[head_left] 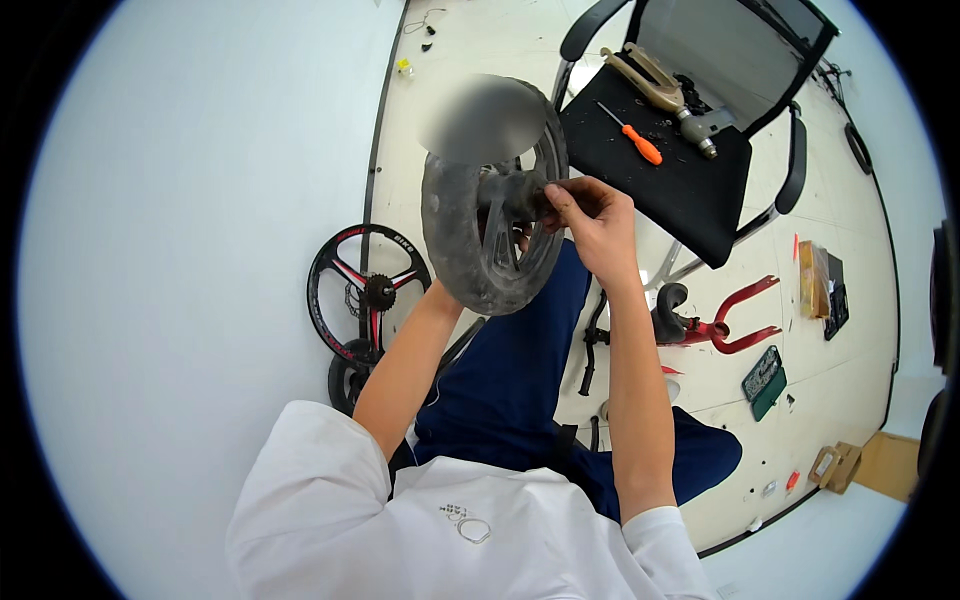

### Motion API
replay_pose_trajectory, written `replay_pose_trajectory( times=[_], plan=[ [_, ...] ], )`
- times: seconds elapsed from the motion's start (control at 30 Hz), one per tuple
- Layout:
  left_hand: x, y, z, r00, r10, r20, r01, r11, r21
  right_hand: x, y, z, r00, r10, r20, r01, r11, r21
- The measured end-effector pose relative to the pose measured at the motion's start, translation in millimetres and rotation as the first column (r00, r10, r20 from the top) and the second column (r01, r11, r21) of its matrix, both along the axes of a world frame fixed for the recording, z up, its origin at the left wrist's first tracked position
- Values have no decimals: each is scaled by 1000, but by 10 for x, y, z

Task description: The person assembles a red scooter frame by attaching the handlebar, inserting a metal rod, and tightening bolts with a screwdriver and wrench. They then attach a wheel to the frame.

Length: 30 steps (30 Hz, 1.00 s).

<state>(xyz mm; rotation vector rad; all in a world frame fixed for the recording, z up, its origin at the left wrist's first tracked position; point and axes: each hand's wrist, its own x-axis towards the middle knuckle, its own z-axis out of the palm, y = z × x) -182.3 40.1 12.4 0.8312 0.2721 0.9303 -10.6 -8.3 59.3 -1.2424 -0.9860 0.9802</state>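
A small wheel [455, 235] with a worn black tyre and dark spokes is held upright in front of me, over my lap. A blurred patch hides its upper part. My left hand [523, 238] is mostly behind the wheel and supports it; a few fingertips show between the spokes. At the hub [512, 195], the thumb and fingers of my right hand [598, 218] pinch the dark axle end on the right side. Whether a small part also sits between those fingertips is hidden.
A black chair [660, 180] at upper right bears an orange-handled screwdriver [640, 143] and a beige fork [650, 80]. Left, a black-and-red spoked wheel [318, 290] leans by the white wall. Right on the floor lie a red fork [745, 330], a green case [768, 395] and cardboard boxes [845, 465].
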Motion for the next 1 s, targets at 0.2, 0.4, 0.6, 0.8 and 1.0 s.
replay_pose_trajectory(
  times=[0.2,0.4,0.6,0.8,1.0],
  plan=[
    [-206,-89,-89,983,106,-152,-136,969,-208,-116,83,-107,976,120,-183,-130,990,-46],
    [-401,-109,-103,977,120,-179,-192,861,-470,-202,112,-179,992,130,-6,-129,980,-150],
    [-592,-156,-290,977,138,-162,-205,820,-535,-398,163,-278,962,203,183,-195,979,-57],
    [-810,-235,-715,986,153,66,-109,890,-442,-605,207,-389,980,126,156,-124,992,-19],
    [-950,-305,-762,989,147,-1,-133,894,-429,-609,200,-552,934,242,264,-172,950,-262]
  ],
)
